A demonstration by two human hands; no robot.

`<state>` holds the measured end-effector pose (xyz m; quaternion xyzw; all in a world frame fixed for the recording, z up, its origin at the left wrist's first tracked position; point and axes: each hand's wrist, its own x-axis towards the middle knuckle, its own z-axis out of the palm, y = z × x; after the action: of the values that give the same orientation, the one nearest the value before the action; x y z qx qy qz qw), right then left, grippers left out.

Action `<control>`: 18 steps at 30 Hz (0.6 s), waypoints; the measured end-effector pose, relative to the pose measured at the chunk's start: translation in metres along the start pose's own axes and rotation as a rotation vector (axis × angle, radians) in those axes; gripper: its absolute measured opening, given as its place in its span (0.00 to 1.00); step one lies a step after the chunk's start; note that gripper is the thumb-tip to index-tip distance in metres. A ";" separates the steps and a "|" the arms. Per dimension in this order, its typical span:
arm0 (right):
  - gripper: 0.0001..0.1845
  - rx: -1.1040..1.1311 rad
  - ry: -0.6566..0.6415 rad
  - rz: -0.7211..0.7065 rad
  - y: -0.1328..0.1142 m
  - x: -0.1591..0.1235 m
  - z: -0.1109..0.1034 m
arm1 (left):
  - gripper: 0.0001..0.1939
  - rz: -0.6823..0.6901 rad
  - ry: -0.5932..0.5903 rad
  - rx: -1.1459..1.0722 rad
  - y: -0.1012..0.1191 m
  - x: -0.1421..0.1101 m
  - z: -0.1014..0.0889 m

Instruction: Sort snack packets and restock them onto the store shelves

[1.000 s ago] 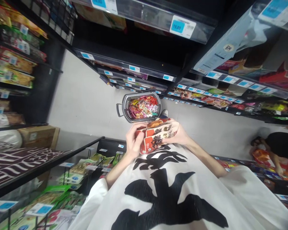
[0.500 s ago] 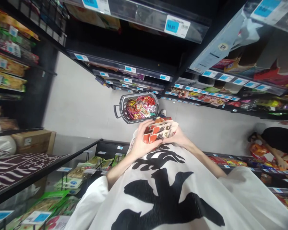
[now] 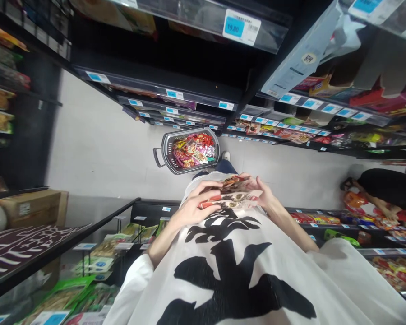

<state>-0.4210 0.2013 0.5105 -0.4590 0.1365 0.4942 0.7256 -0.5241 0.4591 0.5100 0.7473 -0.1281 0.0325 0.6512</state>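
A small stack of red and cream snack packets [image 3: 230, 195] lies nearly flat in front of my chest. My left hand [image 3: 192, 206] is closed on the stack's left end, thumb on top. On the right end, my right hand [image 3: 264, 195] grips the packets with its fingers curled over the edge. Beyond the hands, a grey shopping basket [image 3: 171, 166] sits on the pale floor, filled with several colourful snack packs. A shoe tip [image 3: 225, 155] shows beside the basket.
Dark shelves with blue price tags [image 3: 237, 28] line the aisle ahead and to the right. A lower rack [image 3: 98, 259] of green and yellow packets stands at the left, by a cardboard box [image 3: 30, 205]. Another person in black [image 3: 385, 187] crouches at the right shelves.
The packets have tipped from upright to nearly flat between my hands. My left hand slid along the stack's left end. The view has drifted slightly, shifting the basket left.
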 end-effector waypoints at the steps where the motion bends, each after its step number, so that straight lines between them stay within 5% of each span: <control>1: 0.34 0.001 -0.014 0.004 -0.003 0.000 0.003 | 0.21 0.037 -0.007 -0.009 0.001 -0.003 0.001; 5: 0.29 -0.002 0.079 0.085 -0.004 -0.001 0.016 | 0.15 0.134 0.000 -0.024 0.003 -0.013 0.008; 10: 0.29 0.032 0.280 0.320 0.007 -0.001 0.023 | 0.19 0.188 0.070 0.004 -0.001 -0.019 0.015; 18: 0.30 0.067 0.141 0.124 0.012 -0.001 0.031 | 0.28 0.112 0.171 0.102 0.003 -0.018 0.020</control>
<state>-0.4397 0.2263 0.5212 -0.4588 0.2319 0.4998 0.6971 -0.5450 0.4421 0.5063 0.7655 -0.1119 0.1386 0.6182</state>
